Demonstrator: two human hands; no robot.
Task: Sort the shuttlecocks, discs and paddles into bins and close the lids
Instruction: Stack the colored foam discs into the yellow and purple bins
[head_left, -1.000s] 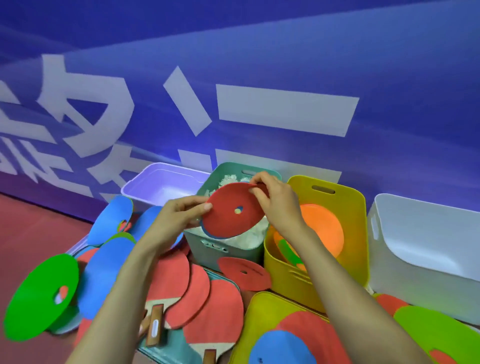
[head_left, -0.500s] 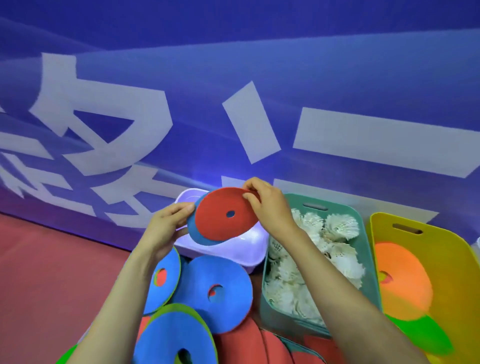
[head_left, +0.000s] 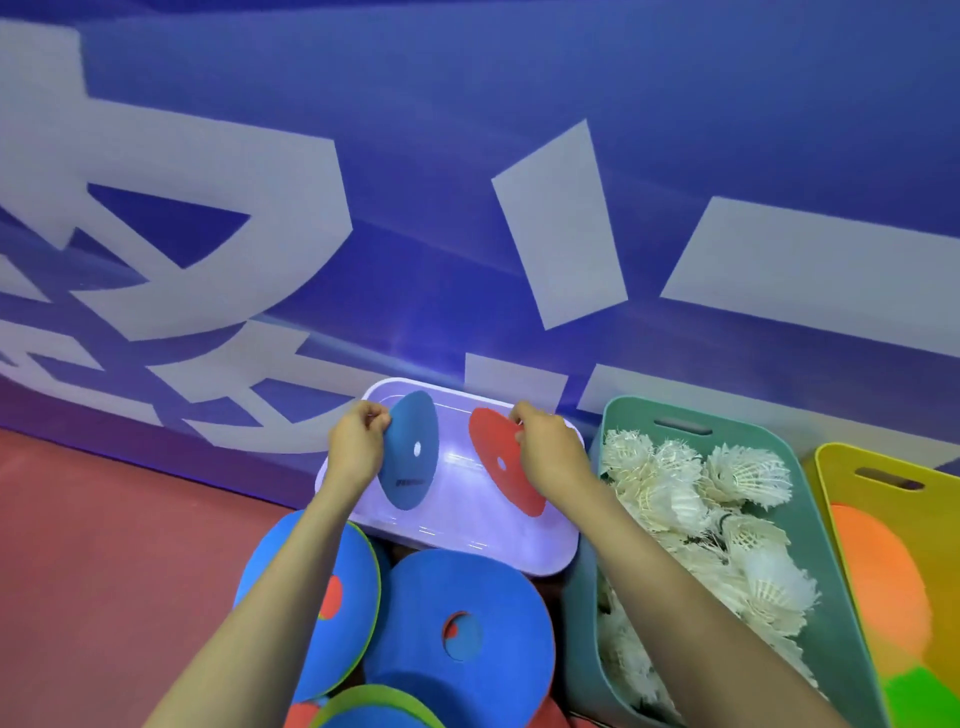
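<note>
My left hand (head_left: 356, 448) pinches the top edge of a small blue disc (head_left: 410, 451), held upright over the left half of the lilac bin (head_left: 524, 545). My right hand (head_left: 545, 453) pinches a small red disc (head_left: 501, 462) over the bin's right half. The two discs are apart, each tilted on edge. Large blue discs (head_left: 457, 623) lie in a pile in front of the bin, under my forearms. White shuttlecocks (head_left: 701, 499) fill the green bin (head_left: 826, 561) to the right.
A yellow bin (head_left: 841, 467) at the far right holds an orange disc (head_left: 878, 577) and a green disc (head_left: 919, 696). A blue banner wall (head_left: 467, 182) with white lettering rises right behind the bins. Red floor (head_left: 104, 545) lies to the left.
The red and blue discs were stacked together between both hands; now they are separated, one in each hand, and lowered over the lilac bin. The view has shifted left and closer.
</note>
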